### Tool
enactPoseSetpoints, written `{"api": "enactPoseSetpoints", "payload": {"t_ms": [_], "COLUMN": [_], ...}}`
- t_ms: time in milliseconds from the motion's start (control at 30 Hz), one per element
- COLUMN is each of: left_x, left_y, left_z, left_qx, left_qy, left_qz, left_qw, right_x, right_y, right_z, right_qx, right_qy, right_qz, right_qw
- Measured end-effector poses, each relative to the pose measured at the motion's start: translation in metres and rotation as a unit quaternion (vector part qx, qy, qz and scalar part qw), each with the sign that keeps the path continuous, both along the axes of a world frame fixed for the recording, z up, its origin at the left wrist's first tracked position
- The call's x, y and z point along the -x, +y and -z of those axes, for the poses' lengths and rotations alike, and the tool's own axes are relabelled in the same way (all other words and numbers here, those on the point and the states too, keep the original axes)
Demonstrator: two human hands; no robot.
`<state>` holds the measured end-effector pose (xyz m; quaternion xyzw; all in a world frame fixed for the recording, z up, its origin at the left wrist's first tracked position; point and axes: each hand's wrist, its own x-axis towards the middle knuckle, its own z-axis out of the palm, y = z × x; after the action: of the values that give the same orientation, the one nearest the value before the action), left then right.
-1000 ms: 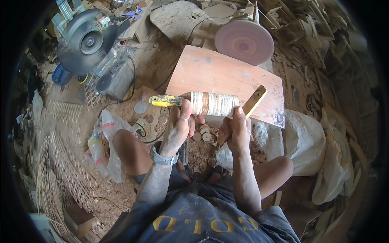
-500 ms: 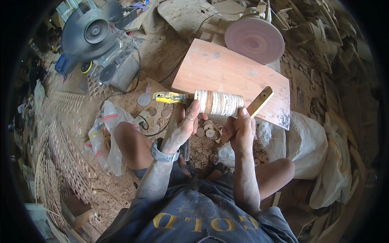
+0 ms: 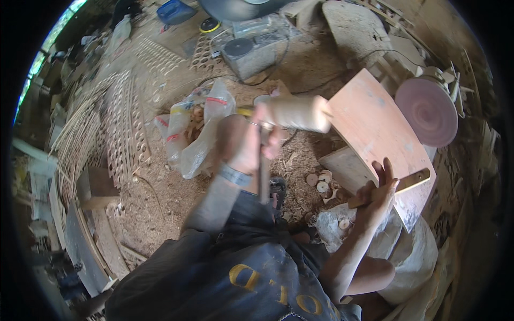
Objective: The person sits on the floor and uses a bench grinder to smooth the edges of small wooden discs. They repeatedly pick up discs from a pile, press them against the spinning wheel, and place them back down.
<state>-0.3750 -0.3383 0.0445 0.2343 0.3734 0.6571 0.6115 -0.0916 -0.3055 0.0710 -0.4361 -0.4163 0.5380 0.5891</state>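
Note:
My left hand [image 3: 251,145], smeared by motion, is closed round the yellow handle [image 3: 243,112] of a rod carrying a tight stack of pale round wooden discs [image 3: 300,113]. The stack points right, its far end near the left edge of a pinkish wooden board [image 3: 375,115]. A dark bar [image 3: 264,174] runs down from the same hand; its kind is unclear. On the right, my right hand [image 3: 376,195] holds a flat wooden stick [image 3: 413,181] with a hole near its end. The thumb keeps it against the palm, while some fingers are spread over the board.
A round sanding disc [image 3: 426,112] stands beyond the board. Several loose wooden discs [image 3: 322,186] lie on sawdust below. Left of my left hand is a clear plastic bag [image 3: 195,131]; farther left are perforated wood strips [image 3: 126,125]. White sacks [image 3: 412,249] slump by my right leg.
My view has swung left. The left hand has carried the disc stack leftward, away from the right hand. My right hand has loosened its fingers round the stick, which is now over the board's lower end.

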Motion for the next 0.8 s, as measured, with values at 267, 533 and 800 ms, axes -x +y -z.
{"api": "enactPoseSetpoints", "payload": {"t_ms": [267, 533, 800], "left_x": [0.210, 0.222, 0.097], "left_y": [-0.097, -0.121, -0.061], "left_z": [-0.026, -0.061, -0.039], "left_qx": [0.242, 0.292, 0.041], "left_qy": [0.408, 0.685, 0.322], "left_qz": [-0.354, -0.266, -0.326], "left_qw": [0.806, 0.612, 0.888], "right_x": [-0.027, -0.021, 0.017], "right_y": [-0.009, -0.014, -0.039], "right_z": [0.046, 0.060, 0.052], "right_qx": [0.080, 0.097, 0.177], "right_qy": [-0.002, -0.025, -0.047], "right_qz": [0.032, 0.030, -0.117], "right_qw": [0.996, 0.994, 0.976]}}
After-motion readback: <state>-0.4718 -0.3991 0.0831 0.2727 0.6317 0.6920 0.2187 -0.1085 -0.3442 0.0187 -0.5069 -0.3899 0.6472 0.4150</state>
